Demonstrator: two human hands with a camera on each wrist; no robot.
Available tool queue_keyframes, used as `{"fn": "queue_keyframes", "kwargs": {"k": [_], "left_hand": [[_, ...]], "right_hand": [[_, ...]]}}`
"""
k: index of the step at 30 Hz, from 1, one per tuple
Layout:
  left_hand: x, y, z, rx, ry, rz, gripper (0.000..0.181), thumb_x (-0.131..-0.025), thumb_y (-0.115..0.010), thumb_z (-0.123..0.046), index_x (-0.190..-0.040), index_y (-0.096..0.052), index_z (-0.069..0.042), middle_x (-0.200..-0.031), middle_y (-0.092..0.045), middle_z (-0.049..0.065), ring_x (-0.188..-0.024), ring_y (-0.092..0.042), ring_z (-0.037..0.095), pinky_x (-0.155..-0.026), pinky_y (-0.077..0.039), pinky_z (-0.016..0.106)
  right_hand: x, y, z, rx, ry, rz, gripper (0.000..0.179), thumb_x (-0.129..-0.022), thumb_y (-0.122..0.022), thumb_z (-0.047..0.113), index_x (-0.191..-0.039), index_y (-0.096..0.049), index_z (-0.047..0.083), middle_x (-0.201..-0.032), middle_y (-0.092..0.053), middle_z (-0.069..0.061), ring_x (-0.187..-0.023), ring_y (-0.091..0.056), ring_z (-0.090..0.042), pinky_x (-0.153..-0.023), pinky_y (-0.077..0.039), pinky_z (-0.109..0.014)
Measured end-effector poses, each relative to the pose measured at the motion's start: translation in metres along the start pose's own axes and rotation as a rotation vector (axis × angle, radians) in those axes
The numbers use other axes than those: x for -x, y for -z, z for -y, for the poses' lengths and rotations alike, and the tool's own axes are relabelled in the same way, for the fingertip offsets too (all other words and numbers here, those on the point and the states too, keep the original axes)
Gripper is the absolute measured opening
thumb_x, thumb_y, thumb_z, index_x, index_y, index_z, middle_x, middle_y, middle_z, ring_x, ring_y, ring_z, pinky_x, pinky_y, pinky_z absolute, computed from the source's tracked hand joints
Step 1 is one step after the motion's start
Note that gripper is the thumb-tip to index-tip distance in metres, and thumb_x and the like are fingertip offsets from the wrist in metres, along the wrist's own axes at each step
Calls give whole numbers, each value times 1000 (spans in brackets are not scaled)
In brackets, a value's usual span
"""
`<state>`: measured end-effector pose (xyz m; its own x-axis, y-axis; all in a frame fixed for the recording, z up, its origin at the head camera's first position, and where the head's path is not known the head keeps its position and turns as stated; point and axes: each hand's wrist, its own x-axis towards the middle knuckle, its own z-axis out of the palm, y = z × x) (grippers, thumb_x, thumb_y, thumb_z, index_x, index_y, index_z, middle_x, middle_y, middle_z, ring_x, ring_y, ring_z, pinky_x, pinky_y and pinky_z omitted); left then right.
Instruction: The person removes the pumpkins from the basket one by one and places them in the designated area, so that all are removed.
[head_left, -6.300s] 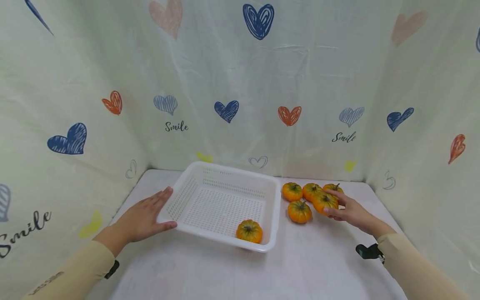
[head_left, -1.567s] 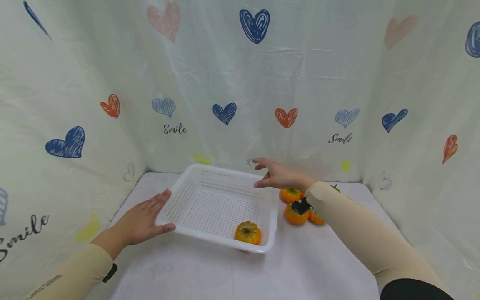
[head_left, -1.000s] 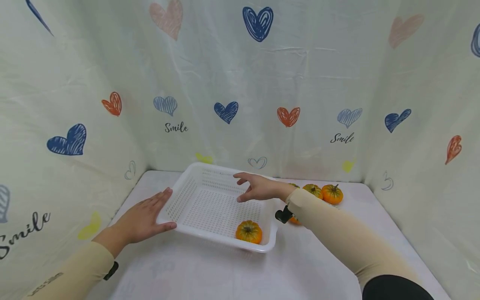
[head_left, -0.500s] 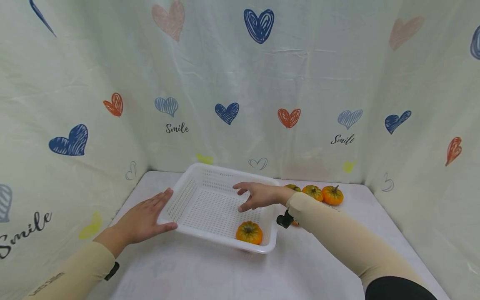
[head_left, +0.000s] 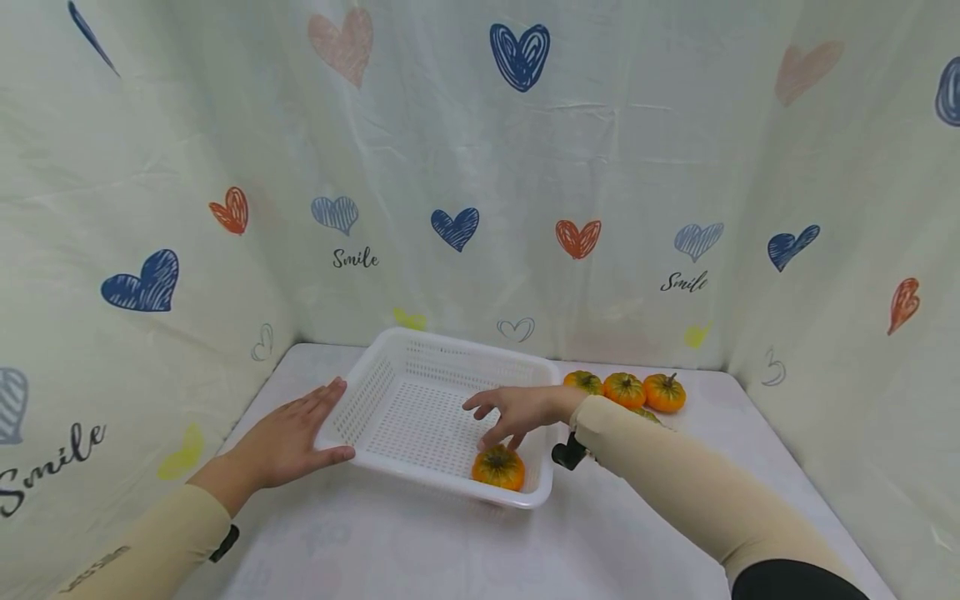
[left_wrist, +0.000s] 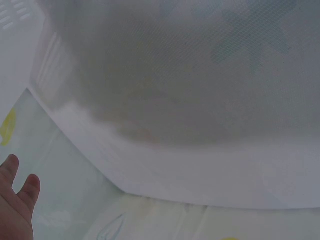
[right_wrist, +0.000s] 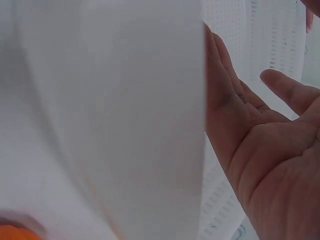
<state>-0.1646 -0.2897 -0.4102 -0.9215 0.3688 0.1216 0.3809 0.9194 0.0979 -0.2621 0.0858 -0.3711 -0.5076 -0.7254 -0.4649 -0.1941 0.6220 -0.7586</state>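
Note:
A white perforated plastic basket [head_left: 442, 479] sits on the table, with one small orange-and-green pumpkin [head_left: 498, 469] in its near right corner. My left hand [head_left: 281, 437] rests against the basket's left rim, fingers straight and thumb spread toward the front edge. Inside the basket, my right hand [head_left: 517, 412] is low above that pumpkin, thumb and a fingertip overlapping its top in the head view. The right wrist view shows the right palm [right_wrist: 280, 150] bare with fingers loosely extended, partly hidden behind the basket wall.
Right of the basket stand several more pumpkins, among them a middle one [head_left: 624, 389] and a right one [head_left: 664, 392]; my right sleeve [head_left: 675, 467] covers part of the group. A curtain [head_left: 517, 167] printed with hearts encloses the white table [head_left: 420, 550] behind and at the sides.
My right hand, earlier on a pumpkin in the group at the right, moved left over the basket and has come down to the pumpkin inside. The left hand stays on the rim.

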Motion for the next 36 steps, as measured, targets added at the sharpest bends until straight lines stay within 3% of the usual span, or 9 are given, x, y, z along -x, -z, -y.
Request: {"fn": "queue_keyframes", "kwargs": {"k": [10,18,26,36], "left_hand": [[-1,-2,1,0,2,-4,107,-87,-51,-76,-155,-25,2,-161,-26,17,-144,-30,38,-112,-30,56],[-1,-2,1,-12,6,0,108,-87,-50,-76,-156,-24,2,-161,-25,17,-144,-30,39,-112,-30,55],[-2,-3,1,-13,18,9,109,-86,-49,-78,-156,-23,1,-162,-25,17,-144,-29,39,-112,-30,56],[-2,-2,0,-13,25,14,108,-86,-49,-77,-157,-22,0,-162,-24,16,-144,-29,39,-112,-30,57]], "right_hand": [[-1,-3,-4,18,25,47,67,-89,-77,16,-148,-45,20,-149,-43,-16,-105,-65,-20,-84,-58,-38],[1,-3,-5,158,-1,16,72,-83,-82,16,-146,-49,26,-147,-46,-9,-118,-59,-21,-87,-56,-32],[-1,-6,-6,187,-29,-8,76,-82,-82,10,-148,-48,22,-147,-46,-9,-120,-57,-22,-92,-54,-38],[-2,-9,-10,244,-44,-51,75,-81,-84,11,-147,-50,23,-145,-48,-8,-117,-58,-21,-89,-56,-37]]}}
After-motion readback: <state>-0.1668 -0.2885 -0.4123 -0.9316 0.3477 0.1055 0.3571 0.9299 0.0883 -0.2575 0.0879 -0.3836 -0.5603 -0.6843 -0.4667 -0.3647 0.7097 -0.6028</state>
